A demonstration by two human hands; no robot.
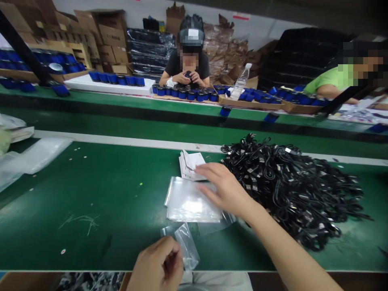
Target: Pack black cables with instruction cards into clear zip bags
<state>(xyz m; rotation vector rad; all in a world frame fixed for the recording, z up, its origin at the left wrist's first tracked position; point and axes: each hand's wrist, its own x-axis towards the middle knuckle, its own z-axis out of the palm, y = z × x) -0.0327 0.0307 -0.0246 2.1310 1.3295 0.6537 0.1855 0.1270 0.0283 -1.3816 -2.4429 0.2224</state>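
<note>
My left hand (159,262) is closed at the table's front edge, gripping a small clear plastic bag (187,244) that sticks out to its right. My right hand (222,188) reaches over a stack of clear plastic bags (194,204), fingers extended and apart. Its fingertips are at a small pile of folded white leaflets (190,163) just behind the bags; whether they touch the paper I cannot tell. To the right of that hand lies a big heap of black cables (281,182) with metal plugs.
Across the green conveyor (127,121), a person in a dark shirt (189,66) handles a small dark item behind rows of blue cylinders (190,95). Another person in a green shirt (329,81) is at far right. A plastic bottle (241,83) stands there. Plastic wrap (45,155) lies left.
</note>
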